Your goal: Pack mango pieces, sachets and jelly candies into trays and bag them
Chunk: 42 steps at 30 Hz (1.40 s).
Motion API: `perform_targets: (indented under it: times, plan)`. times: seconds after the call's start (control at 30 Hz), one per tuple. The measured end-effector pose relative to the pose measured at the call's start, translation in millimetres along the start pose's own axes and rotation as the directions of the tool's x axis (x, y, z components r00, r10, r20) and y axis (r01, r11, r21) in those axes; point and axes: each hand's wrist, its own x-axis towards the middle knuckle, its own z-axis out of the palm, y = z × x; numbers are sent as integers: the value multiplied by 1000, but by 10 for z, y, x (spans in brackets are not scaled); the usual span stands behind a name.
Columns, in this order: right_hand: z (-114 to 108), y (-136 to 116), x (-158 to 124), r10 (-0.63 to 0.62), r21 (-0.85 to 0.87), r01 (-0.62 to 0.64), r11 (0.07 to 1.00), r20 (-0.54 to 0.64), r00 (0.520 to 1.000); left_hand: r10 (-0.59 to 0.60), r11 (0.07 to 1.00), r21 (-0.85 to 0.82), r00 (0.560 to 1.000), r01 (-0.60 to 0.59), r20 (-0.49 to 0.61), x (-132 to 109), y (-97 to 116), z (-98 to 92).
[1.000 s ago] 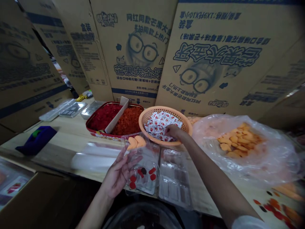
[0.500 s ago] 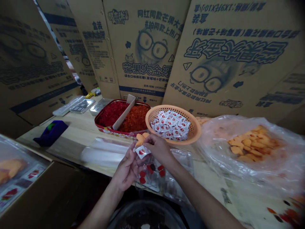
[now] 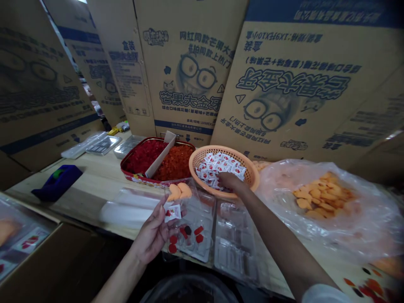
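My left hand (image 3: 153, 235) is closed on the left edge of a clear plastic tray (image 3: 202, 248). In the tray lie orange wing-shaped pieces (image 3: 179, 191) at the far end, a white printed sachet (image 3: 172, 213) below them, and several small red pieces (image 3: 199, 238) with a dark one among them. My right hand (image 3: 231, 181) reaches into an orange perforated basket (image 3: 255, 179). Its fingers point down among the white sachets (image 3: 210, 166), and their tips are hidden, so their grip is unclear.
A red-rimmed tin (image 3: 124, 168) of red and orange pieces stands behind, split by a divider. Right of my tray lies another clear tray (image 3: 235, 244). A plastic bag (image 3: 274, 198) of orange pieces sits further right, a blue tape dispenser (image 3: 57, 182) at left. Cardboard boxes (image 3: 189, 25) wall the back.
My right hand has left the orange pieces over the tray and moved right into the basket of sachets. My left hand still holds the tray, now lower and further left in view.
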Motion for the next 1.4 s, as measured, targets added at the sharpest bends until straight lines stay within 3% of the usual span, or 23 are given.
perform_targets:
  times: [0.13, 0.2, 0.3, 0.43, 0.5, 0.57, 0.63, 0.7, 0.8, 0.97, 1.17, 1.4]
  plan:
    - [-111, -108, -96, 79, -116, -75, 990, 34, 996, -17, 1000, -21, 1000, 17, 0, 5, -1, -54]
    - [-203, -267, -235, 50, -110, -48, 993, 21, 999, -41, 999, -17, 999, 42, 19, 3, 1, -80]
    - [-257, -611, -542, -168, 55, 161, 985, 151, 974, -90, 996, 6, 995, 90, 41, -10, 7, -103]
    - [-132, -984, -912, -506, 145, 485, 862, 296, 810, -130, 992, 13, 990, 129, 53, -43, 0, -105]
    - [-63, -1016, -1028, -540, 128, 526, 841, 267, 798, -135, 991, 10, 989, 135, 57, -65, -15, -108]
    - [-14, -926, -1126, -460, 107, 448, 888, 156, 874, -133, 991, 7, 990, 133, 53, -92, -33, -123]
    - [42, -731, -1231, -296, 56, 296, 953, -17, 955, -132, 991, 15, 990, 131, 40, -119, -54, -151]
    - [136, -473, -1339, -138, -42, 133, 990, -178, 974, -130, 991, 40, 991, 129, 29, -144, -79, -188]
    - [336, -98, -1454, -40, -241, -34, 970, -293, 955, -129, 989, 78, 991, 127, 32, -173, -124, -240]
    - [477, 193, -1484, -60, -440, -51, 896, -236, 970, -108, 991, 79, 994, 107, 10, -211, -191, -261]
    - [356, 265, -1522, 11, -468, -137, 873, -261, 965, -114, 992, 56, 993, 113, 9, -199, -246, -231]
    - [345, 304, -1459, -38, -491, -109, 864, -280, 959, -84, 996, 44, 996, 83, 10, -163, -189, -284]
